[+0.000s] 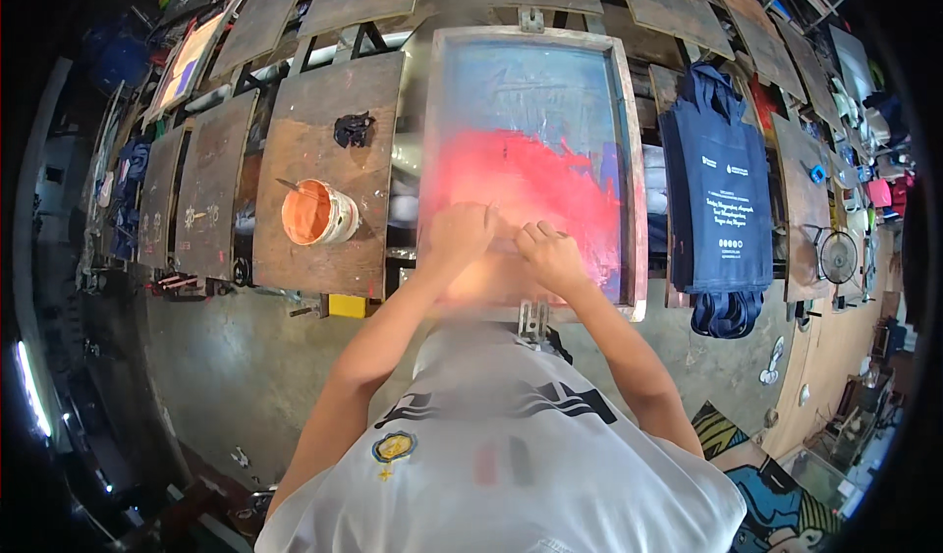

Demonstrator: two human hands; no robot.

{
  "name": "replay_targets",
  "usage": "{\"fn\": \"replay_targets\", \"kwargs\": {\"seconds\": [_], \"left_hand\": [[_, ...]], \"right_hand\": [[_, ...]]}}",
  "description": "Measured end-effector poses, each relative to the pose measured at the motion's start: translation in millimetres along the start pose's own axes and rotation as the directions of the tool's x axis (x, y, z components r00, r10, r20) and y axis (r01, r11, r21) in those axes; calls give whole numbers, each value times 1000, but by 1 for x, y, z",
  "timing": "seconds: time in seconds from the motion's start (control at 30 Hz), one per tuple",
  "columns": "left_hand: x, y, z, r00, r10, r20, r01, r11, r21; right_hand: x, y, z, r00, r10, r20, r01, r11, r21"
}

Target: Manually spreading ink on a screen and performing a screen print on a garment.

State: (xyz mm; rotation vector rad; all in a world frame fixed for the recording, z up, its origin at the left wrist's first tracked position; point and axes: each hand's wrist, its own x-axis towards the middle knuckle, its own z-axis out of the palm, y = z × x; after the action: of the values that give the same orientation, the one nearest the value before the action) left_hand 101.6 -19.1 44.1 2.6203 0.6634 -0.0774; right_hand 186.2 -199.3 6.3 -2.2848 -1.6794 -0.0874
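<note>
A framed printing screen (516, 86) with blue mesh and a spread of pink-red ink lies in front of me. Over the lower part of that ink, my left hand (464, 234) and my right hand (545, 253) curl their fingers onto a hazy horizontal bar (503, 242), apparently a squeegee. A blurred vertical smear hides much of its detail and part of my left hand. At the screen's near edge is a metal clamp (533, 320). Left of it, a pail of orange ink (337, 219) with a stick stands on a wooden board (314, 96), near a crumpled black rag (354, 131).
More worn boards (211, 170) line both sides and the far row. Navy printed bags (717, 239) hang over a board at the right, beside a small fan (837, 256). A concrete floor (226, 366) shows below, with a painted panel (771, 504) at the lower right.
</note>
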Motion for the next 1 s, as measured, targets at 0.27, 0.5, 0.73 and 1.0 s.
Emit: {"fn": "replay_targets", "kwargs": {"seconds": [0.27, 0.5, 0.73, 1.0], "left_hand": [[7, -4, 10, 992, 43, -116, -37, 998, 53], [-15, -26, 7, 945, 311, -102, -305, 950, 71], [-34, -64, -16, 862, 494, 114, -499, 867, 11], [-22, -102, 4, 876, 481, 23, -482, 876, 5]], "right_hand": [[7, -3, -2, 994, 13, -110, -6, 998, 59], [4, 4, -6, 997, -25, -70, 31, 996, 86], [20, -11, -9, 987, -66, 147, 36, 979, 200], [55, -17, 3, 961, -71, 269, 17, 980, 200]]}}
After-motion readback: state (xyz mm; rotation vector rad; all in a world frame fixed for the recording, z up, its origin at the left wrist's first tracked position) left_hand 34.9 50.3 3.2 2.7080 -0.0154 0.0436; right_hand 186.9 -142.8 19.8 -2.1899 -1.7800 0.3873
